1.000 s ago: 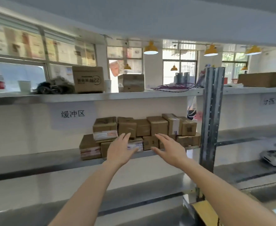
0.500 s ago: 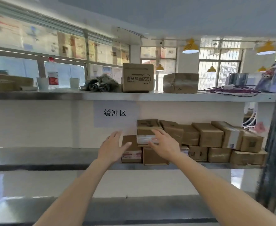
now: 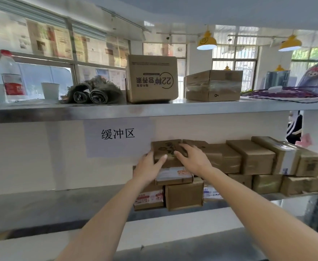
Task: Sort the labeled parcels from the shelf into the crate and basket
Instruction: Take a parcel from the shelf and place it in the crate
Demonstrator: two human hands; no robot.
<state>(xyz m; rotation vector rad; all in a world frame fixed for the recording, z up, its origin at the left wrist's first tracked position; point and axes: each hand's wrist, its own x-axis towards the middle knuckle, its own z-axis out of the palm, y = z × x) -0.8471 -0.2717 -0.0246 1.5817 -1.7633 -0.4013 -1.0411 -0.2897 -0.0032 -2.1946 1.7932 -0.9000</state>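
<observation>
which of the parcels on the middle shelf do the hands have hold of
The leftmost parcel of the upper row. The left hand and right hand clasp its two sides; the other parcels go untouched.

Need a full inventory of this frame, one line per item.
top parcel: one, brown, left end of upper row, gripped by both hands
other parcels: about a dozen, brown, two tiers on middle shelf
paper sign: one, white, on wall
large cartons: two, brown, top shelf
bottle: one, clear, red cap, top shelf left
cups: two, white, beside bottle
cable bundle: one, purple, top shelf right
lamps: yellow, several, ceiling
left hand: parcel's left side
right hand: parcel's top
</observation>
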